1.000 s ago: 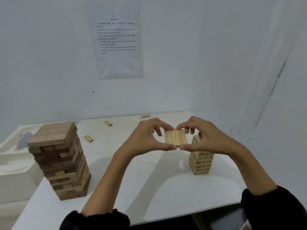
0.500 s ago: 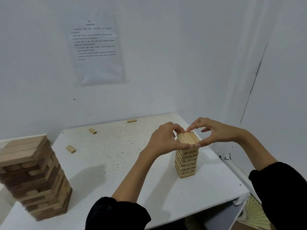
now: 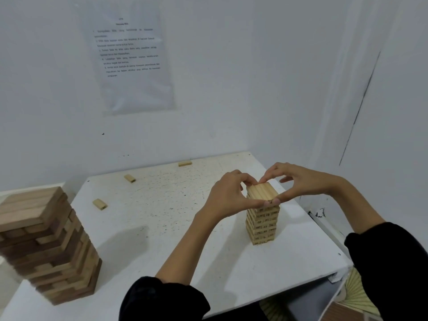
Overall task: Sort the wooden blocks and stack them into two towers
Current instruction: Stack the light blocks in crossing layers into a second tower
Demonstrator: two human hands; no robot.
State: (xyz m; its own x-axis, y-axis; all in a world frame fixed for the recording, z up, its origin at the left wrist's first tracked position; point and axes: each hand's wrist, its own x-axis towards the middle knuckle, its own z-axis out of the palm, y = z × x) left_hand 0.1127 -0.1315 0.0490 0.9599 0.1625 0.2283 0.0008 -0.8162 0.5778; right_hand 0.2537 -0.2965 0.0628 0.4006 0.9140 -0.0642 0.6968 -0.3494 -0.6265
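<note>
The row of pale blocks (image 3: 261,192), held in mid-air earlier, now sits atop the small tower (image 3: 262,224) beneath the grip. The left hand (image 3: 228,196) and right hand (image 3: 301,181) pinch it, thumbs at the near edge and forefingers arched to the far edge.

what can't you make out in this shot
- Wall sheet: print too blurred to read, head view.
- Small tower: block markings too small.
- Big tower: left side cut by frame edge.
- Top layer: edges hidden by left hand and right hand.
</note>
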